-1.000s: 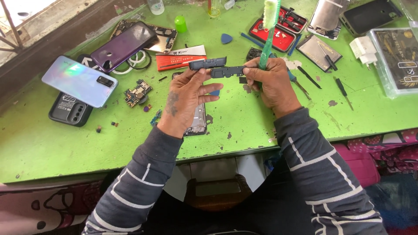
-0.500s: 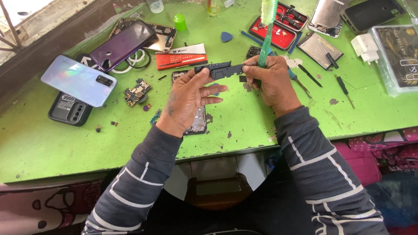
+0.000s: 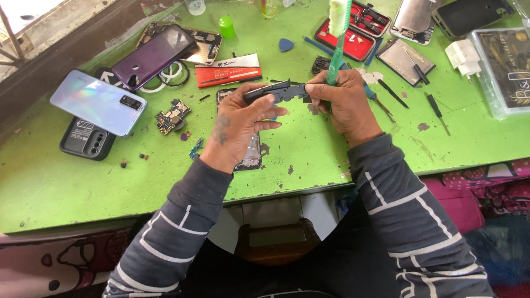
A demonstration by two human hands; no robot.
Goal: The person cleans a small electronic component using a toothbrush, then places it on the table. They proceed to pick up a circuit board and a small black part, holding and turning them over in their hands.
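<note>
My left hand [image 3: 238, 122] grips the left end of a narrow black plastic phone part [image 3: 274, 91], held just above the green table [image 3: 83, 187]. My right hand [image 3: 343, 104] pinches the part's right end and also clasps a green toothbrush [image 3: 337, 33] that stands upright, bristles at the top. Under my left hand lies an opened phone body [image 3: 251, 154], mostly hidden by the hand.
To the left lie an iridescent phone back [image 3: 98, 102], a black phone case [image 3: 85, 140], a purple phone [image 3: 154, 55] and a small circuit board [image 3: 172, 116]. At the back right are a red tool kit [image 3: 359, 30], screwdrivers [image 3: 436, 110], a white charger [image 3: 462, 55] and a clear box [image 3: 505, 60].
Both hands have turned the black part slightly and lifted it a little toward the far side. The toothbrush stays upright in my right hand.
</note>
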